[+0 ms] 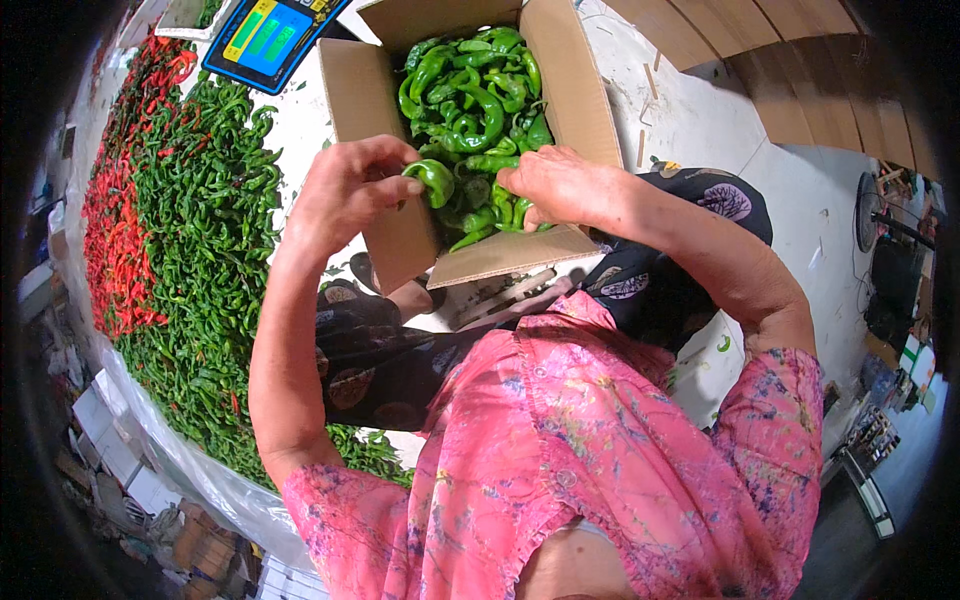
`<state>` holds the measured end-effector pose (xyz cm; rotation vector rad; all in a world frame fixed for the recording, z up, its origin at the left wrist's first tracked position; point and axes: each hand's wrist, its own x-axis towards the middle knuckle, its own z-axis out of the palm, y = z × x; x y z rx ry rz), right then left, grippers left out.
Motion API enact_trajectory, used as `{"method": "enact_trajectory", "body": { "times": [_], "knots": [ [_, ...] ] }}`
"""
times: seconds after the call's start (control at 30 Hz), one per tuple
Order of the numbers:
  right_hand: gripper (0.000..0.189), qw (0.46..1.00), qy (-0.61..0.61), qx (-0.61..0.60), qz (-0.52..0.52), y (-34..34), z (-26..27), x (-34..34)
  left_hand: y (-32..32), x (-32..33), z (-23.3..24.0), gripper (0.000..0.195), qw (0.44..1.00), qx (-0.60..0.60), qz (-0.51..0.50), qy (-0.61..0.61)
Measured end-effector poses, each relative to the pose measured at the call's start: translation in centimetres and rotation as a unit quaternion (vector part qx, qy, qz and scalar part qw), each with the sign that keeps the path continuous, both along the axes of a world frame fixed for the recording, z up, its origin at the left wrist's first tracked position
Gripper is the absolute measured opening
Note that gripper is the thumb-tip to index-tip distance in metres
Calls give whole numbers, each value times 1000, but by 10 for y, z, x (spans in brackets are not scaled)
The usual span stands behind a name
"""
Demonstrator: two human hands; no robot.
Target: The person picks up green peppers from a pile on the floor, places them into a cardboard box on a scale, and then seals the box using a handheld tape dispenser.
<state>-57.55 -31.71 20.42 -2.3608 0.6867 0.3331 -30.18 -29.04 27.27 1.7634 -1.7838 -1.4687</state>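
Note:
An open cardboard box (568, 82) full of glossy green peppers (480, 112) stands before me. At its left wall, my left hand (349, 180) pinches a curled green pepper (433, 184) between thumb and fingers, over the box's near left corner. My right hand (559, 184) reaches over the right wall, its fingertips down among the peppers at the near right. Its fingers are partly hidden, so I cannot tell whether it grips one. The near flap (510, 259) is folded outward towards me.
A large heap of green peppers (202, 225) lies on the left, with red peppers (120, 232) along its outer side. A digital scale (271, 37) with a lit display sits beyond the box's left side. Stacked cardboard (795, 82) stands at the upper right. One loose pepper (724, 343) lies on the floor.

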Motion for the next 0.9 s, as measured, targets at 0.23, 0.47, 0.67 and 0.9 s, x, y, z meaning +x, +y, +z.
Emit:
{"method": "enact_trajectory", "body": {
  "times": [0.23,0.47,0.67,0.9],
  "knots": [
    [30,996,73,-43,13,5,29,12,41,-32,-5,29,997,18,-25,-69],
    [23,988,-96,-111,-38,7,16,33,27,23,9,18,987,-4,119,108],
    [9,972,-145,-165,89,29,-4,49,30,29,17,20,994,-21,92,53],
    [13,953,24,-195,230,38,32,73,44,2,6,23,963,-234,-50,-127]
  ]
}}
